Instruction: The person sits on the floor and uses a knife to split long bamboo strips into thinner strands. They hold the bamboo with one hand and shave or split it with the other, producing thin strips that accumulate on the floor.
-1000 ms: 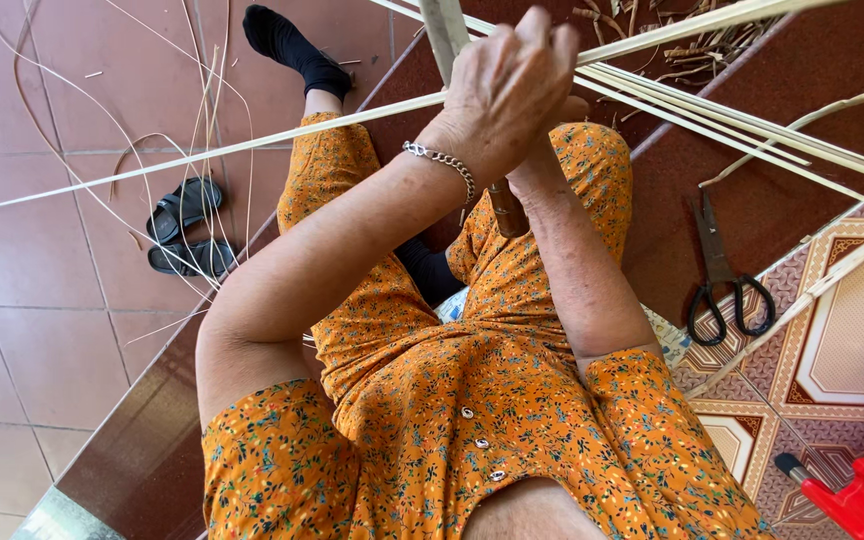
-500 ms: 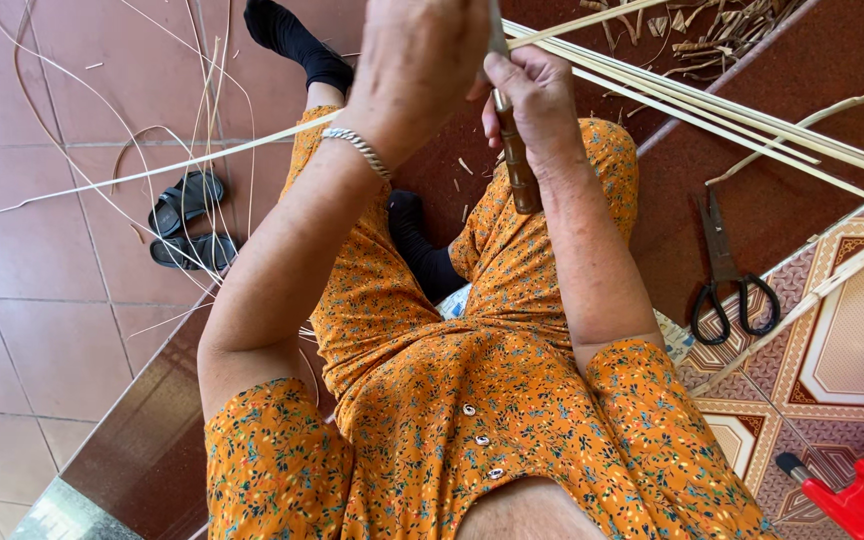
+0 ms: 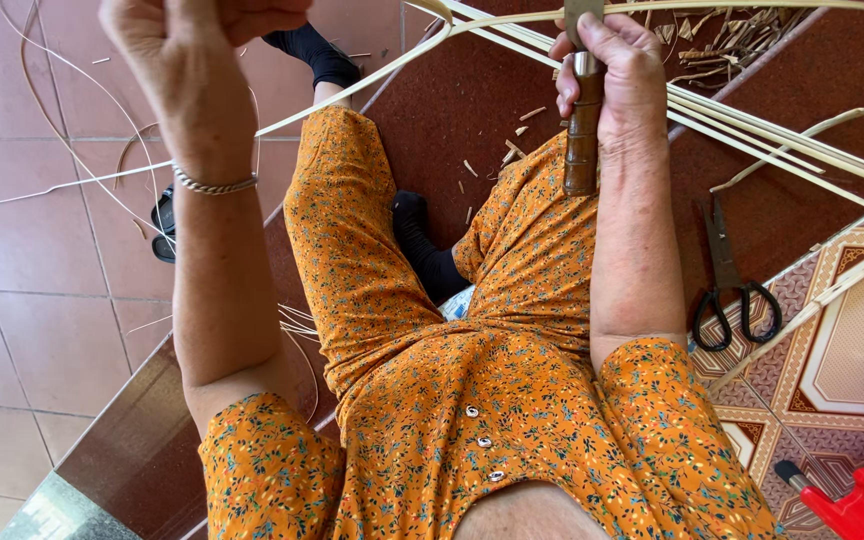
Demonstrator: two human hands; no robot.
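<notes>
head cam: ur right hand has fingers wrapped tight round a wooden knife handle; left hand fisted, pinching a bamboo strip, scissors nearby.

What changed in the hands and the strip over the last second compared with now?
The left hand swung out to the person's left, drawing the bamboo strip along. The right hand, hidden behind it before, now shows, gripping the knife handle upright. The scissors and sandals stayed put.

Wooden knife handle, glossy brown
</notes>
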